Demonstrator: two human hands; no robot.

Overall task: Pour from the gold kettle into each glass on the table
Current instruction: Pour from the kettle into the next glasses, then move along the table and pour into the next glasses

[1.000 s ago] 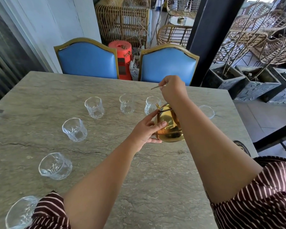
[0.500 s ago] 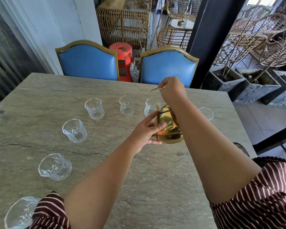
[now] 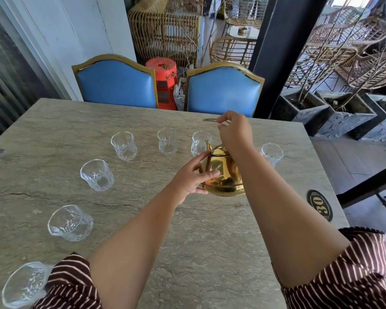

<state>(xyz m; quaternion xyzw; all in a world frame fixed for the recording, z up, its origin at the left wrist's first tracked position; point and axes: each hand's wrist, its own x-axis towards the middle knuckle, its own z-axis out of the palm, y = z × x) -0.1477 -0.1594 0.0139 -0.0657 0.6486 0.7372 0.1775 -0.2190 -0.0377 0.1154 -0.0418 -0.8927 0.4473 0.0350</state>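
Observation:
The gold kettle [image 3: 223,175] stands on the stone table [image 3: 187,241], right of centre. My left hand [image 3: 192,177] rests against its left side, thumb and fingers on the body. Above the kettle, my right hand [image 3: 233,130] pinches its thin wire handle. Several clear cut glasses curve around the table: one behind the spout [image 3: 200,142], one to the right [image 3: 271,153], others at the back [image 3: 167,141] [image 3: 123,145], the left [image 3: 97,175] [image 3: 70,223] and the near left corner [image 3: 24,284]. All look empty.
Two blue chairs with gold frames [image 3: 116,82] [image 3: 224,89] stand at the table's far edge. A round black badge [image 3: 319,205] sits near the right edge. Wicker chairs, an orange stool [image 3: 163,79] and stone planters [image 3: 310,108] lie beyond.
Both hands have stayed on the kettle and its handle. The kettle seems to have turned or settled a little, its spout now pointing up to the left.

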